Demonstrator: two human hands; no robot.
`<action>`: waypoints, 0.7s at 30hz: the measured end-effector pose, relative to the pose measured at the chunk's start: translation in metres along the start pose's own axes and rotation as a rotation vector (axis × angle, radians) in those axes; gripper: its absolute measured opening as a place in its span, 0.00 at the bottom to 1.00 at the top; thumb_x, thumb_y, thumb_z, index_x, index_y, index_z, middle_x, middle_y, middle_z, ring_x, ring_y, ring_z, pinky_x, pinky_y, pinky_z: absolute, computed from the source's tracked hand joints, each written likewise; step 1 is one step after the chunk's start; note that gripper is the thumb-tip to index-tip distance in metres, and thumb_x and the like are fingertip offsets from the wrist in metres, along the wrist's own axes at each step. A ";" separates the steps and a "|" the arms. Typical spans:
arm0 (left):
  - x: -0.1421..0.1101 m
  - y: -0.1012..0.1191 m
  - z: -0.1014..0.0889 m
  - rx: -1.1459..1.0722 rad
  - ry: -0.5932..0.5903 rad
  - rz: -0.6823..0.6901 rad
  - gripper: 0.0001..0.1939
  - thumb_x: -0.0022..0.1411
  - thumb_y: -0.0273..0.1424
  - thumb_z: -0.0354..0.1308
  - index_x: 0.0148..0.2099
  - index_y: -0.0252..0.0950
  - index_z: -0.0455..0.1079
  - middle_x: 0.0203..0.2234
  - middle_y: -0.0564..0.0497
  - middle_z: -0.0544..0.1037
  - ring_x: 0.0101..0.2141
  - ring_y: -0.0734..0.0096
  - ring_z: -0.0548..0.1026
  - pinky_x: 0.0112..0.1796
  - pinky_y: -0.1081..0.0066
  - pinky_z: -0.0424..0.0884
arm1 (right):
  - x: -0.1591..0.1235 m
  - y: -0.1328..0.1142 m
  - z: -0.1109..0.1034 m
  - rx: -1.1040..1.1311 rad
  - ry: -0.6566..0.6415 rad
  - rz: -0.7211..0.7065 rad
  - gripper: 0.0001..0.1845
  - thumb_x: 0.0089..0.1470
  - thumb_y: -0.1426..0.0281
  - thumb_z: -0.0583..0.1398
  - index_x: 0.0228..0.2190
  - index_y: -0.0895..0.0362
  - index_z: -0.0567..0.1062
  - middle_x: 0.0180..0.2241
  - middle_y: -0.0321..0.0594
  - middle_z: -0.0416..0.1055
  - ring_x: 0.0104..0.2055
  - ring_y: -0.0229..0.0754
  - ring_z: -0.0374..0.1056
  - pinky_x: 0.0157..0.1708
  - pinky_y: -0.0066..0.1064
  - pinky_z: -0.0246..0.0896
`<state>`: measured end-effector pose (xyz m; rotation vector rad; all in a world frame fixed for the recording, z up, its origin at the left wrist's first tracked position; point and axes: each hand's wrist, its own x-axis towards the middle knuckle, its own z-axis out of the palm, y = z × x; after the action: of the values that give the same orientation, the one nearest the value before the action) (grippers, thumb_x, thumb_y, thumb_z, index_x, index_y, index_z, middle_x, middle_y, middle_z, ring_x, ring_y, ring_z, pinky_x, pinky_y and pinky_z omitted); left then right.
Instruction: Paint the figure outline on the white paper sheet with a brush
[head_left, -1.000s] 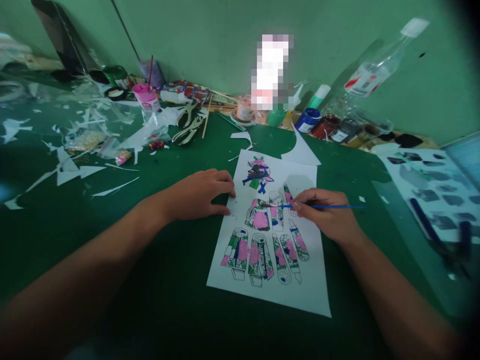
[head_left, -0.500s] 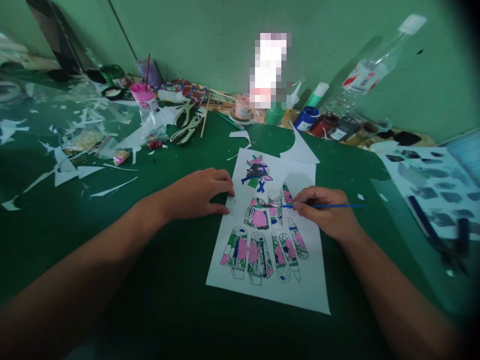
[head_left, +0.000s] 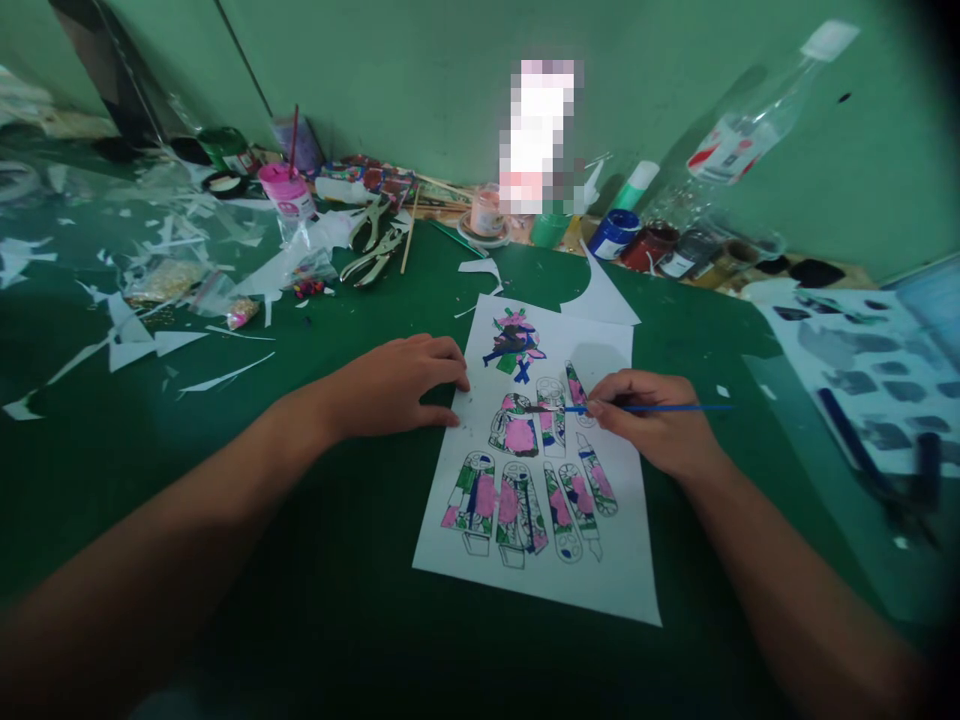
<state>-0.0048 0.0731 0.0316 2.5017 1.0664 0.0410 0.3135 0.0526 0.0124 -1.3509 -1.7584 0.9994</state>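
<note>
A white sheet of paper [head_left: 465, 540] lies on the green table, printed with outlined figure parts partly coloured pink, green and dark blue. My right hand [head_left: 649, 415] rests over its right edge, the fingers pinched round a thin blue paintbrush [head_left: 675, 408]. The brush points left, nearly level, and its dark tip is at the small rounded shape [head_left: 517, 425] in the middle of the sheet. At the paper's left edge my left hand [head_left: 409, 385] lies with thumb and fingers apart, its fingertips on the margin, holding nothing.
Paint jars, among them a blue jar [head_left: 615, 235] and a pink one [head_left: 285, 190], line the wall. A clear plastic bottle [head_left: 757, 130] leans there. Metal hole-punch pliers [head_left: 373, 255] and paper scraps [head_left: 150, 345] lie at left. A sheet with dark patches [head_left: 877, 360] and a blue-handled tool [head_left: 847, 430] are at right.
Hardly anything differs. Both hands keep their places, and the brush tip stays at the same small shape; the view has shifted very slightly.
</note>
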 end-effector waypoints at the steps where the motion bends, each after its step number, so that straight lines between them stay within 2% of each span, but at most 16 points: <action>1: 0.000 0.000 0.000 0.001 0.001 0.000 0.18 0.63 0.44 0.61 0.52 0.43 0.73 0.55 0.50 0.70 0.53 0.58 0.68 0.50 0.61 0.64 | 0.000 0.000 0.000 -0.001 0.003 -0.002 0.07 0.45 0.68 0.67 0.21 0.56 0.77 0.20 0.37 0.73 0.22 0.37 0.65 0.19 0.28 0.61; 10: 0.000 0.000 0.000 0.002 -0.006 -0.006 0.18 0.62 0.43 0.62 0.52 0.43 0.72 0.55 0.50 0.70 0.53 0.58 0.68 0.50 0.61 0.64 | 0.000 0.004 0.000 0.020 0.003 -0.026 0.07 0.45 0.68 0.68 0.20 0.56 0.76 0.20 0.37 0.72 0.21 0.36 0.64 0.18 0.28 0.60; 15: 0.000 -0.001 0.000 -0.005 0.003 -0.004 0.18 0.62 0.43 0.61 0.52 0.44 0.73 0.55 0.51 0.70 0.53 0.58 0.68 0.50 0.62 0.64 | 0.000 0.010 -0.002 0.074 0.025 -0.018 0.06 0.47 0.68 0.67 0.23 0.55 0.77 0.21 0.36 0.73 0.22 0.37 0.66 0.21 0.29 0.63; 21: 0.000 -0.002 0.002 -0.005 0.008 0.001 0.18 0.63 0.44 0.61 0.53 0.44 0.73 0.55 0.51 0.70 0.53 0.58 0.68 0.50 0.62 0.63 | 0.000 0.008 -0.001 0.039 0.004 -0.031 0.06 0.47 0.69 0.67 0.22 0.55 0.77 0.21 0.36 0.73 0.22 0.36 0.66 0.20 0.29 0.62</action>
<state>-0.0054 0.0737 0.0293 2.4999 1.0665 0.0546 0.3180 0.0538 0.0062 -1.2965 -1.7437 1.0081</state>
